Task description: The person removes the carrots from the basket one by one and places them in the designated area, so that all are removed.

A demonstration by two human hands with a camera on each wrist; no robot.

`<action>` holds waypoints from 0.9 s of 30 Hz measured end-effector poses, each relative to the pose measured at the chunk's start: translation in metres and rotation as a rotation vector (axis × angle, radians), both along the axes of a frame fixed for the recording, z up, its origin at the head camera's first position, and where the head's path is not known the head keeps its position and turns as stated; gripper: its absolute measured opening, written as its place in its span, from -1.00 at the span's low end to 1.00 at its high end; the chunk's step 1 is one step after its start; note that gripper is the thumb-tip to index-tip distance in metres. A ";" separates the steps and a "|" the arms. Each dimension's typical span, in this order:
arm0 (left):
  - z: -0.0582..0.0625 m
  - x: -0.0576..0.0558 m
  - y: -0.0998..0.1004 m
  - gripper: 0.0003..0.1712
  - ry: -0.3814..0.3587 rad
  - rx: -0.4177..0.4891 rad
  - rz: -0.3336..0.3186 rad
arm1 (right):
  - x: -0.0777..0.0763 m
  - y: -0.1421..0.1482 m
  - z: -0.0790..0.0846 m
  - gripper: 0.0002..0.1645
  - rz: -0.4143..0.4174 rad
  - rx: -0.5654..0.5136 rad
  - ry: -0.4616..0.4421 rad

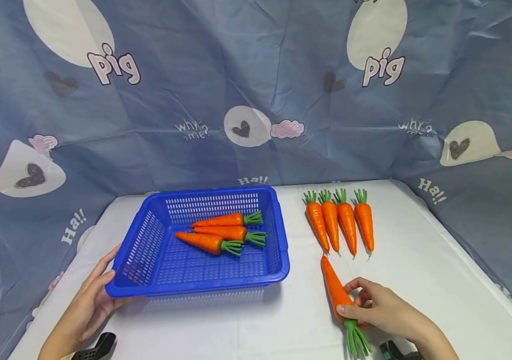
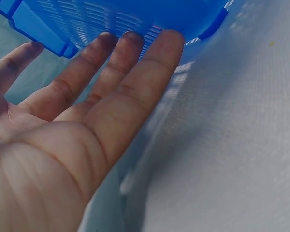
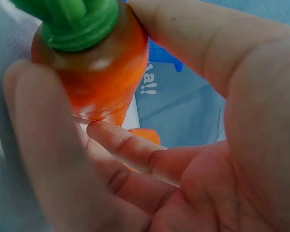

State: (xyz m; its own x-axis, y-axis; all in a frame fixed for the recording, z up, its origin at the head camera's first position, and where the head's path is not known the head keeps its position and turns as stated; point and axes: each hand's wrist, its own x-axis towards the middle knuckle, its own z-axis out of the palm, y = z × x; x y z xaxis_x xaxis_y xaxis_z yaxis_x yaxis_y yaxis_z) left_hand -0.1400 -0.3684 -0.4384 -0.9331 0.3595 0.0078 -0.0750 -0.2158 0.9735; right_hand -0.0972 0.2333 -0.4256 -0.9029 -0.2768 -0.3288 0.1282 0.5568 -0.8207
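Note:
My left hand [image 1: 89,302] is at the front left corner of a blue plastic basket [image 1: 202,288], its fairly straight fingers touching the perforated side wall [image 2: 135,19] and the rim. Inside the basket lie three orange carrots [image 1: 208,242] with green stem tufts, their tips toward the left. To the right of the basket, my right hand [image 1: 384,307] holds another carrot [image 1: 334,285] near its thick end, thumb on one side and fingers on the other. Its green tuft [image 3: 79,24] points toward me and its narrow tip points away.
Several carrots [image 1: 347,225] lie side by side at the back right, tufts toward the back, tips toward me. A white cloth [image 1: 301,320] covers the table. Blue patterned fabric [image 1: 256,75] hangs behind and at both sides. Each wrist wears a dark strap [image 1: 98,347].

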 end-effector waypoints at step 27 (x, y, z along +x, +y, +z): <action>0.000 0.001 0.002 -0.37 -0.001 -0.038 0.036 | 0.000 -0.007 0.000 -0.11 -0.072 0.202 -0.053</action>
State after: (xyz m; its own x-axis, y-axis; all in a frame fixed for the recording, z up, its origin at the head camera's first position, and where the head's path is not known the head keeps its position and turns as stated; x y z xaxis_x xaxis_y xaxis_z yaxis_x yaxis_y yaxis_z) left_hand -0.1392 -0.3665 -0.4387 -0.9453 0.3261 -0.0061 -0.0688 -0.1811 0.9811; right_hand -0.0971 0.2261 -0.4254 -0.8978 -0.1360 -0.4188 0.2135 0.6974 -0.6842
